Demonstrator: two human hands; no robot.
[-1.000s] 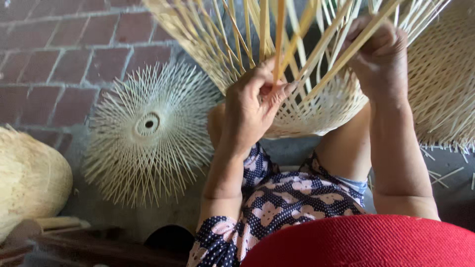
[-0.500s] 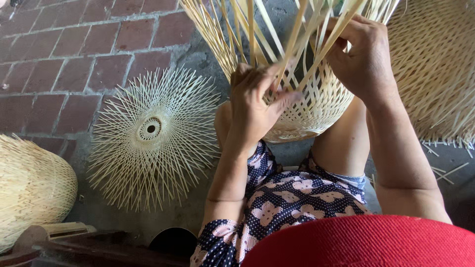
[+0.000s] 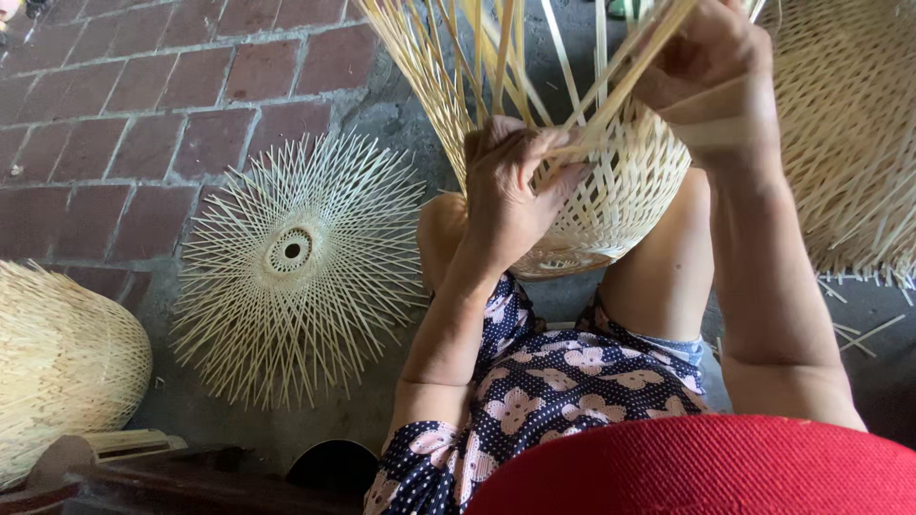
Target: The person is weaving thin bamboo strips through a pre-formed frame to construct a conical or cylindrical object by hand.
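Basket: the half-woven bamboo basket [image 3: 611, 205] sits between the person's knees, rounded bottom toward the lap, open mouth pointing up and away.
Loose strips: the unwoven bamboo strips [image 3: 496, 67] fan upward from the woven wall, their long axis running away from the body toward the top of the view.
Left hand: the left hand [image 3: 510, 195] is pressed on the near wall of the basket, fingers curled around a strip right at the woven edge, gripping it.
Right hand: the right hand [image 3: 711, 81] is higher and further out, closed on a bundle of strips above the rim.
Nearer hand: the left, sitting right on the weave line.
Nearby: a flat woven disc [image 3: 296, 262] lies on the brick floor [image 3: 114, 114], well apart to the left; another woven piece [image 3: 849, 143] stands just right of the basket.
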